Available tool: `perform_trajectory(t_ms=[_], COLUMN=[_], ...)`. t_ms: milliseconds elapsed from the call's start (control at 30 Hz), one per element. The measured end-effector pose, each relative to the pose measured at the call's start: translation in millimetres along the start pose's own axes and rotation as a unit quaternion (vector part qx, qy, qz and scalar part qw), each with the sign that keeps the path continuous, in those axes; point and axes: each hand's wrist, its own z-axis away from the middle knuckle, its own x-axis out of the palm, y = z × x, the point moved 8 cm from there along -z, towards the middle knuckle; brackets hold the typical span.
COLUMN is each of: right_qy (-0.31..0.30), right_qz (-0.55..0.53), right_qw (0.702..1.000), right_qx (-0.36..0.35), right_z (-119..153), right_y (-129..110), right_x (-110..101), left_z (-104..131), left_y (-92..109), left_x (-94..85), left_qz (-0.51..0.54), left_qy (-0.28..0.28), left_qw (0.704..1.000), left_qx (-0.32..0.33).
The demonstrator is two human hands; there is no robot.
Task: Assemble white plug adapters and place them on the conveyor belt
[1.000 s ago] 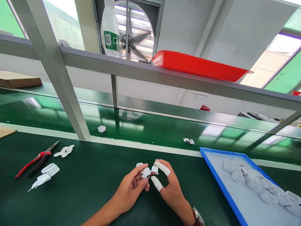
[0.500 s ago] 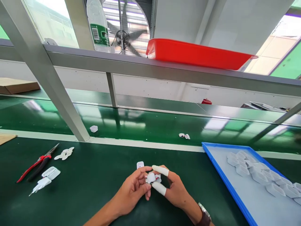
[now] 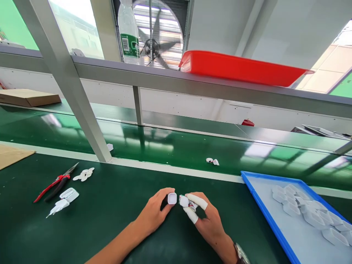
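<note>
My left hand (image 3: pixel 154 211) pinches a small white squarish plastic case (image 3: pixel 172 198) between thumb and fingertips, its shallow hollow facing me. Just to the right, my right hand (image 3: pixel 210 220) wears white finger cots on thumb and forefinger. Those two fingers grip a small white round-faced part (image 3: pixel 184 201) with bits of red and dark showing at its side; its exact kind is unclear. A narrow gap separates the part from the case, both held over the dark green work surface (image 3: pixel 154 242).
At left lie red-and-black pliers (image 3: pixel 56 183), white oval pieces (image 3: pixel 84 174) and white plastic parts (image 3: pixel 69 195). A blue-rimmed tray (image 3: pixel 268 223) with several translucent shells (image 3: pixel 313 212) stands at right. Two small pieces (image 3: pixel 212 161) lie on the green belt. A metal upright (image 3: pixel 74 95) rises at left.
My left hand has left the round-faced part and now holds the white case, which lay on the table behind the hands. The part stays in my right hand. The camera view has shifted left.
</note>
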Motion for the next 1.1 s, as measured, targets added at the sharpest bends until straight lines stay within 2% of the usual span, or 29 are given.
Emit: perform_trajectory(t_ms=[100,167,267,333,433,633,1100], right_qy=[0.003,0.000,0.004,0.006,0.014,0.007,-0.057], right_qz=[0.001,-0.003,-0.007,-0.006,0.000,0.013,0.085], right_qw=[1.000,0.999,0.997,0.996,0.993,0.991,0.987], right_qx=[-0.020,-0.042,-0.071,-0.087,-0.115,-0.133,-0.127], right_z=[1.1,0.7,-0.1,-0.2,0.6,4.9,10.2], right_y=[-5.8,-10.8,-16.9,-20.1,-25.7,-29.2,-32.4], right_x=[0.3,0.5,-0.4,-0.8,-1.9,-0.2,10.4], left_z=[6.6,9.5,12.5,13.4,12.7,11.0,10.4], left_y=[10.5,13.0,12.8,12.7,12.4,9.5,10.9], left_x=[4.1,7.3,14.8,19.4,21.9,20.9,21.3], left_qz=[0.107,0.222,0.415,0.502,0.553,0.580,0.569], left_qy=[-0.045,-0.085,-0.124,-0.127,-0.112,-0.083,-0.090], left_qw=[0.993,0.970,0.891,0.837,0.799,0.779,0.788], left_qx=[-0.021,-0.057,-0.136,-0.178,-0.207,-0.223,-0.219])
